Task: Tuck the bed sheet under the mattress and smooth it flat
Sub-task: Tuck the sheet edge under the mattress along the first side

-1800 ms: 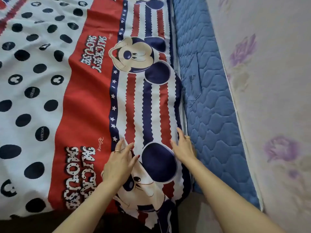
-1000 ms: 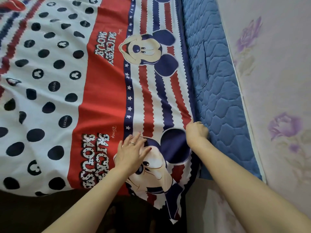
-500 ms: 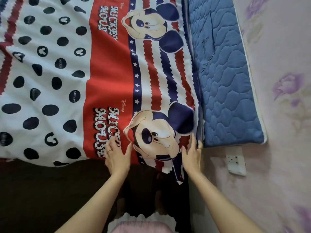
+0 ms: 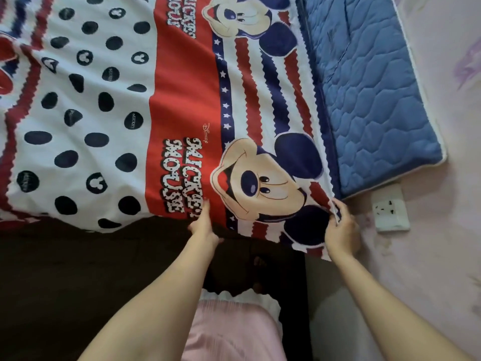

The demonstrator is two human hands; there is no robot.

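Two hands are on the bed sheet (image 4: 182,100) at its near edge, and both are yours. Your left hand (image 4: 204,226) grasps that hem just below the red band with the lettering: the thumb lies on top of the cloth and the fingers go under it, out of sight. Your right hand (image 4: 341,230) pinches the sheet's corner, fingers curled round the hem beside the printed mouse face, with the cloth lifted slightly off the bed there.

Sheet position: it lies spread over the bed, printed side up, with dots on white to the left of the red band and red and navy stripes to the right of it. Its near edge is not tucked; it hangs loose over a dark bed base (image 4: 78,269). Light creases show in the dotted area, left of the red band.

Right of the sheet, touching its striped edge, a blue quilted mattress (image 4: 377,100) lies bare against a pale floral wall (image 4: 442,256). A white wall socket (image 4: 390,211) sits on that wall just below the mattress corner and just right of your right hand. Pink clothing (image 4: 234,332) shows below the sheet's edge, between your forearms.
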